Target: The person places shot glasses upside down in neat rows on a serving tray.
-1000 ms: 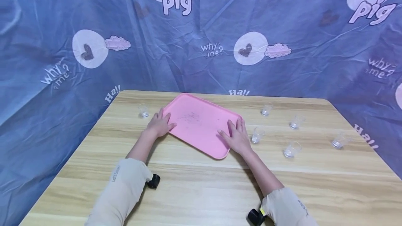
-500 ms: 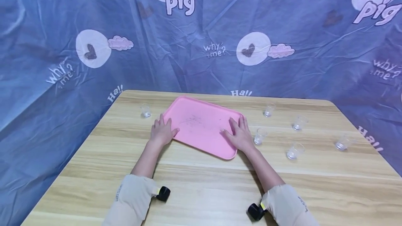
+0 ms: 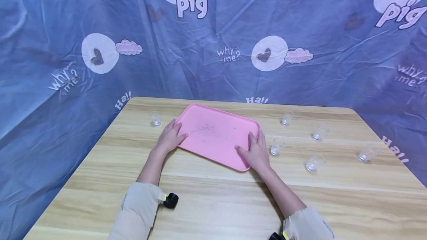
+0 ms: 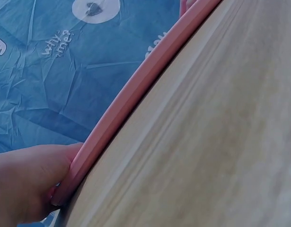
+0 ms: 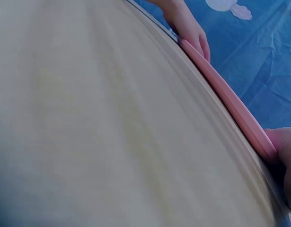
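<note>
A pink rectangular tray (image 3: 213, 136) with a raised rim and dark scuffs lies at a slant on the table in the head view. At its left end, my left hand (image 3: 168, 138) grips the rim, thumb over the inner side. My right hand (image 3: 256, 153) holds the opposite end in the same way, thumb inside and fingers along the outer edge. In the left wrist view, the left hand (image 4: 29, 182) meets the tray's side wall (image 4: 131, 99) at a corner. The right wrist view has the tray edge (image 5: 225, 97) between both hands. Some fingertips are hidden.
A clear small glass (image 3: 155, 118) stands left of the tray. Several more stand on the right, the closest glass (image 3: 276, 147) just beside my right hand. The wooden table (image 3: 213, 203) reaches back to a blue printed curtain (image 3: 213, 66).
The tray has turned slightly, its far edge now more level with the table's back edge. Both hands have moved a little with it. The glasses stay in place; the head view shifted slightly.
</note>
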Motion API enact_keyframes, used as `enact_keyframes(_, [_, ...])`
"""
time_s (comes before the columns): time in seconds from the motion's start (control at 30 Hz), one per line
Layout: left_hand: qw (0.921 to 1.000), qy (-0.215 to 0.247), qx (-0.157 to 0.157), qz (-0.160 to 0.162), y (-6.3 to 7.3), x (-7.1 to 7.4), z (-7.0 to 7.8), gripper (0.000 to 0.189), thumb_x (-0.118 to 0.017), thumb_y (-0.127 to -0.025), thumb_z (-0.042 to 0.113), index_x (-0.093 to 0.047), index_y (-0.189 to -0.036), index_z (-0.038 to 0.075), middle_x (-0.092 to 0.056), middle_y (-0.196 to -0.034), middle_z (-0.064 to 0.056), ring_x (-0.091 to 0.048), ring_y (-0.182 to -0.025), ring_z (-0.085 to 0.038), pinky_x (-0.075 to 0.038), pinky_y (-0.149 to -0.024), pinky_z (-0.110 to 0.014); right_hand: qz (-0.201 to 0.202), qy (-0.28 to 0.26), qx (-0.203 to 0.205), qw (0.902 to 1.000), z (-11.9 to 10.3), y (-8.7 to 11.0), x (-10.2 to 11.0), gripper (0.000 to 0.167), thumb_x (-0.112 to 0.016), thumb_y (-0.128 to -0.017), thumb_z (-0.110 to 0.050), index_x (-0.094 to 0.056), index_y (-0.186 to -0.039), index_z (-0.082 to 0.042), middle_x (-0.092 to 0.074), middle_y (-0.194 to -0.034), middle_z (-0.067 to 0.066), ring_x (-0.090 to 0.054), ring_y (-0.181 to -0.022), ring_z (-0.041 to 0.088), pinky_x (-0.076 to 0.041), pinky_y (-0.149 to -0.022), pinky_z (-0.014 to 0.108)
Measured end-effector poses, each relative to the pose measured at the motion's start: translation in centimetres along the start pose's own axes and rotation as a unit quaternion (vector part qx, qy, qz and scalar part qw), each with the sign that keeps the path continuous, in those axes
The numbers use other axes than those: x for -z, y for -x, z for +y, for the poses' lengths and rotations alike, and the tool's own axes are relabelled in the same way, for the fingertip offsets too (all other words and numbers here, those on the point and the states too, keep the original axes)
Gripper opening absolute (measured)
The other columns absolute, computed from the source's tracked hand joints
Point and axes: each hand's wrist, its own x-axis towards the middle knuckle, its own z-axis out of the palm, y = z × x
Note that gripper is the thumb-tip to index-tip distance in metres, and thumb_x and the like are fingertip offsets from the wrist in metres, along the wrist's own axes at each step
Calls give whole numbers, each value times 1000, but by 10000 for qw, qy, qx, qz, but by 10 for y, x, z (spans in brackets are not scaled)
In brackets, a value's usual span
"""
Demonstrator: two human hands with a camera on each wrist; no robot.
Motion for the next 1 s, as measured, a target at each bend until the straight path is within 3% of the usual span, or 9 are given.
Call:
enact_keyframes(0.33, [9996, -244, 129, -60, 7, -1, 7, 60, -51, -92, 33, -37, -135, -7, -17, -143, -31, -19, -129, -44, -18, -107, -51, -115, 109, 58, 9999, 1, 2, -2, 79, -62, -81, -40, -32, -139, 4, 1, -147, 29, -3, -133, 41, -9, -109, 52])
enact_keyframes(0.57, [9981, -538, 298, -10, 19, -1, 13, 59, -50, -93, 32, -38, -134, -9, -19, -141, -33, -19, -129, -44, -17, -108, -49, -93, 168, 507, 9985, 8, -5, 1, 77, -62, -81, -42, -37, -137, 4, -2, -147, 29, -6, -133, 41, -13, -108, 52])
enact_keyframes(0.8, [9943, -791, 671, -245, 32, 0, 23, 61, -47, -95, 32, -33, -134, -12, -14, -140, -36, -16, -129, -46, -14, -108, -52, -338, 159, 754, 9965, 15, -16, 3, 79, -60, -80, -44, -35, -138, 3, -3, -147, 27, -11, -132, 43, -16, -106, 56])
enact_keyframes(1.0, [9909, -1067, 773, -266, 37, 3, 32, 61, -48, -94, 33, -35, -133, -13, -18, -136, -40, -22, -125, -49, -23, -104, -54, -438, 128, 880, 9951, 19, -27, 6, 81, -60, -79, -46, -33, -140, 1, -7, -148, 25, -15, -131, 44, -18, -104, 58])
